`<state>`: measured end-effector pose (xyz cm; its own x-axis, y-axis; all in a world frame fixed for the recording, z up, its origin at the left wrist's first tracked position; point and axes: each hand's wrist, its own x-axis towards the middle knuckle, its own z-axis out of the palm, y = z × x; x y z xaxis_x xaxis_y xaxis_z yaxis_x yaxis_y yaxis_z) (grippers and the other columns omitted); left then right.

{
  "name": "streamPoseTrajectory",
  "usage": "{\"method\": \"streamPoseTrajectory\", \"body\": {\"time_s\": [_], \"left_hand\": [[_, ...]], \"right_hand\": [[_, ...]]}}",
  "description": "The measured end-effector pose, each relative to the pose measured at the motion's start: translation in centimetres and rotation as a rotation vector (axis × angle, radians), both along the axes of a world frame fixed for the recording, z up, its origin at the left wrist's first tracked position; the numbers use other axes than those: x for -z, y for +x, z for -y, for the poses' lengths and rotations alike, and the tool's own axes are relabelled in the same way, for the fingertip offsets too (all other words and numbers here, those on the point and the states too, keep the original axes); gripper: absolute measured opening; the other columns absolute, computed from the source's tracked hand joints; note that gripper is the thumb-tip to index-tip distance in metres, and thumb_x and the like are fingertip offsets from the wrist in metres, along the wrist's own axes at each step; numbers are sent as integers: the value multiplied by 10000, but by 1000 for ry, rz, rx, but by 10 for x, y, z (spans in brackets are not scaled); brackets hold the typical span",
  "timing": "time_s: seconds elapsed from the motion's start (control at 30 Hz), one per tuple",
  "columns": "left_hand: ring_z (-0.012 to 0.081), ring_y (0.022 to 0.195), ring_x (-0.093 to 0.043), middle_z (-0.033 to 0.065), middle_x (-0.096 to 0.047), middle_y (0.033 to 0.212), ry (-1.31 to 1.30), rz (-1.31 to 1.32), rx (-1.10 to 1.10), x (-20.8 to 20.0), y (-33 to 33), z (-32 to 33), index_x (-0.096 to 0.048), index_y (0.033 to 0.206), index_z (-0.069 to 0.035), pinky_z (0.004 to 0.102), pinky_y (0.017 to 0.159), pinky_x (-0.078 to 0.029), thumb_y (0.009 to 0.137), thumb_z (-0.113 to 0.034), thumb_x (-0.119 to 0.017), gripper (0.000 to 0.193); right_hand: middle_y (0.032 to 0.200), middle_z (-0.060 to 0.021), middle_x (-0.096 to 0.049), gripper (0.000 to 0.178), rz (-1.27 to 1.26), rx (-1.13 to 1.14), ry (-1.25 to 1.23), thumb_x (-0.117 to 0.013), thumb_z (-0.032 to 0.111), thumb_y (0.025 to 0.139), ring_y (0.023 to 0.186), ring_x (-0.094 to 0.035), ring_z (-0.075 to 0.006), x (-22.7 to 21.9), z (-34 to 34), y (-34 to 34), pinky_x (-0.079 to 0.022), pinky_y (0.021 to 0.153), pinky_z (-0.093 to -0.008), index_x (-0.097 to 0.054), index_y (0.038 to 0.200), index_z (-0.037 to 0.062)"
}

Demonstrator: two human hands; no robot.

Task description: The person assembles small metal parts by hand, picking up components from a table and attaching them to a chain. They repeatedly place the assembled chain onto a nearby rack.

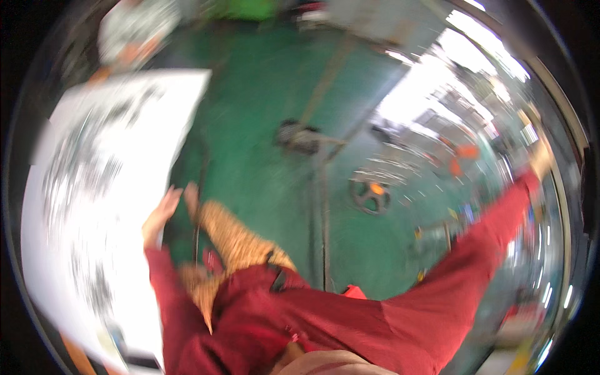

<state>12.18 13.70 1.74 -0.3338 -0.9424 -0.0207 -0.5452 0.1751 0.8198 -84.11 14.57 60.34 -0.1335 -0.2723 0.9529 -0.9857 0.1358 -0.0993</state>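
Note:
Much of the view is smeared by motion. My left hand [160, 216] is at the right edge of a large white surface [153, 119] with dark smudged marks, its fingers stretched out and apart. Whether they touch that edge I cannot tell. My right arm, in a dark red sleeve, reaches far out to the right. At its end my right hand [542, 155] is raised beside a long pale bar [560, 181]. Its fingers are too blurred to show whether they hold anything.
Another person [134, 37] stands at the far end of the white surface. On the green floor [250, 94] are a dark wheeled base [300, 136] and a dark handwheel [370, 195] with an orange centre. Blurred metal equipment [437, 131] lies to the right.

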Motion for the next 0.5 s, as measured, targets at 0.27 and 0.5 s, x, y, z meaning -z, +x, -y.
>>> {"method": "streamPoseTrajectory", "body": {"time_s": [0.27, 0.5], "left_hand": [[205, 1111, -508, 105, -555, 1203, 305, -663, -182, -42, -24, -29, -577, 1193, -74, 311, 859, -462, 823, -346, -675, 469], [132, 743, -583, 48, -649, 804, 22, -308, -521, -75, 8, -129, -625, 843, -37, 296, 662, -477, 802, -241, -705, 223]], "right_hand": [[892, -85, -630, 198, -90, -598, -763, -597, 96, 847, 784, -596, -171, 147, 60, 363, -500, 622, -285, -594, 1026, 11], [898, -132, -600, 214, 135, -1426, -605, -588, 8, 848, 810, -600, -214, 278, 85, 655, -528, 663, -309, -506, 1041, -38]]}}
